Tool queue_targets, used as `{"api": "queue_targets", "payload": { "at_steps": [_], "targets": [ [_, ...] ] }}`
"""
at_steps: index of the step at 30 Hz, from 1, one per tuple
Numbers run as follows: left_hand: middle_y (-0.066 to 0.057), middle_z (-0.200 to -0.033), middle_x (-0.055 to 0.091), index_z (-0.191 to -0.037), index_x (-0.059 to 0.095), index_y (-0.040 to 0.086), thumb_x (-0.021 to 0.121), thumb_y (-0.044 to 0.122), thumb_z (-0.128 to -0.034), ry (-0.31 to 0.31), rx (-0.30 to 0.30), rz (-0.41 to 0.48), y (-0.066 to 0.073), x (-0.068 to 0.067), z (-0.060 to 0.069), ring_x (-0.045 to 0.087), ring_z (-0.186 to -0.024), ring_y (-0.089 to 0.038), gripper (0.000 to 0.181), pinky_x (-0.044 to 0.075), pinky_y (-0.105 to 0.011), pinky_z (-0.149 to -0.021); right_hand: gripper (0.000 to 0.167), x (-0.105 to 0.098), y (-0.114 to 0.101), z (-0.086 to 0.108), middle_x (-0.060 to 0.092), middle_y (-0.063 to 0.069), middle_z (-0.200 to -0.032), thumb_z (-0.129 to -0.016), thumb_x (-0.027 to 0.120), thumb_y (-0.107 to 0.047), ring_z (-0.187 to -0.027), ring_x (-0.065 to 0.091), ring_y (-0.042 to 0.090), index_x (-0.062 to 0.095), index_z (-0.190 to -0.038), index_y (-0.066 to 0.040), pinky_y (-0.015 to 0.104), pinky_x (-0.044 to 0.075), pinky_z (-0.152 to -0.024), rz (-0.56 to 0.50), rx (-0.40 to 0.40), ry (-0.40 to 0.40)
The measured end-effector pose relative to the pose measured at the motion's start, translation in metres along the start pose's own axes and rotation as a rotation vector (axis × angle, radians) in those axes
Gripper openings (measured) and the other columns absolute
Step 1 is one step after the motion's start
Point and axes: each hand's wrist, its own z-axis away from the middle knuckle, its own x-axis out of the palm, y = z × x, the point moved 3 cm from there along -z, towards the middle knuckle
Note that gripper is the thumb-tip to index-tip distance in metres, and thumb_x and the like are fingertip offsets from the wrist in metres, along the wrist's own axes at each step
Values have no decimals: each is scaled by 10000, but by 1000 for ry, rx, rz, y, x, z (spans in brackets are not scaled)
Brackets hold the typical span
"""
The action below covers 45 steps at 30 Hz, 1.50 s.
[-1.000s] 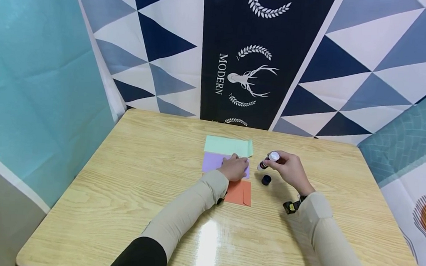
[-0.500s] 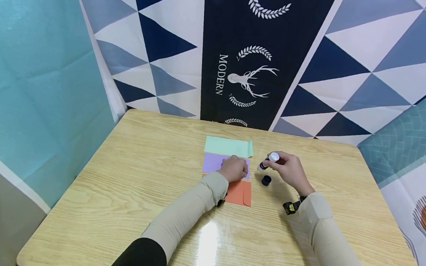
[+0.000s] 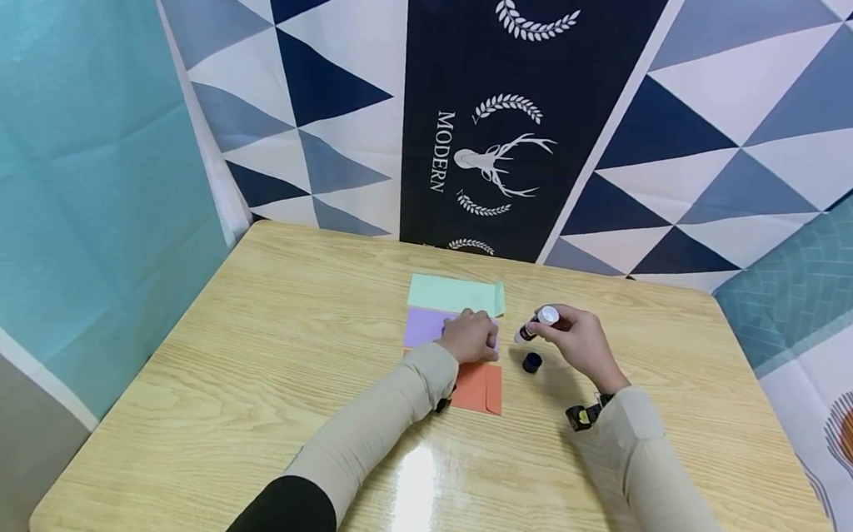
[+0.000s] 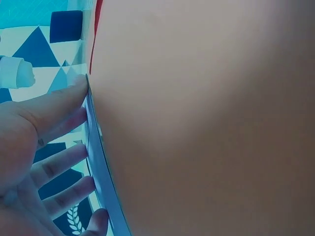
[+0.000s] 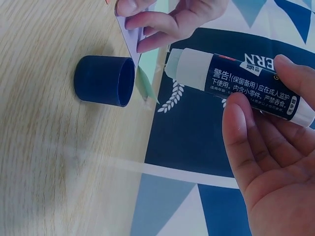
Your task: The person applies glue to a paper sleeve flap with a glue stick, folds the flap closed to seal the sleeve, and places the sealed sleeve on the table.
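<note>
An uncapped glue stick (image 5: 236,81) with a dark label is held by my right hand (image 3: 577,340), between thumb and fingers. It is tilted above the table, its pale glue end apart from the paper. The dark blue cap (image 5: 101,80) stands on the table below it. My left hand (image 3: 468,336) rests its fingertips on a purple envelope (image 3: 423,328), and the hand hides part of that envelope. In the left wrist view the left fingers (image 4: 64,160) reach out, tips against the paper.
A mint-green envelope (image 3: 454,293) lies just beyond the purple one. On the near side lies an orange-red envelope (image 3: 471,388), partly covered by the left wrist. The wooden table (image 3: 277,354) meets a patterned cloth (image 3: 334,100) at its back edge.
My left fingers have drawn in slightly on the purple envelope, with a digit now at its near right corner. The right hand and glue stick have stayed in place.
</note>
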Motion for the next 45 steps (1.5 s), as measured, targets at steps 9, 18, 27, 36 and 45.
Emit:
{"api": "queue_targets", "payload": {
  "at_steps": [9, 18, 27, 36, 45],
  "targets": [
    [68, -1184, 595, -1102, 662, 242, 710, 457, -864, 6, -35, -57, 1, 5, -6, 512, -1150, -169, 324, 457, -419, -857, 287, 1, 1, 0, 711, 145, -936, -883, 730, -275, -708, 583, 27, 706, -1021, -24, 196, 498, -637, 0, 4, -2],
    [36, -1444, 427, -1419, 477, 286, 518, 495, -975, -97, 42, -206, 4, 9, -1, 386, -1303, -203, 492, 419, -452, -944, 301, 2, 2, 1, 706, 145, -919, -886, 725, -289, -698, 579, 44, 705, -1029, -24, 205, 496, -624, 10, 6, -7],
    [50, -1595, 285, -1527, 322, 242, 426, 476, -1017, -144, 60, -248, 6, 4, 6, 298, -1423, -238, 570, 387, -494, -1026, 303, 2, -2, 0, 706, 152, -920, -888, 723, -283, -697, 578, 32, 703, -1038, -20, 201, 495, -623, 14, -19, 0],
    [69, -1535, 410, -1316, 581, 254, 541, 457, -976, -80, 46, -179, 5, 5, 1, 393, -1368, -230, 398, 443, -509, -969, 318, 3, -2, 1, 708, 183, -970, -891, 719, -279, -717, 601, 3, 694, -1063, -13, 186, 513, -641, -35, -13, -5],
    [61, -1189, 571, -907, 638, 237, 657, 393, -923, -11, 22, -60, 4, 2, 0, 491, -1132, -191, 158, 440, -436, -826, 306, 5, -1, 1, 705, 181, -968, -889, 723, -266, -719, 596, 3, 694, -1054, -10, 181, 510, -648, -36, -10, 1]
  ]
}}
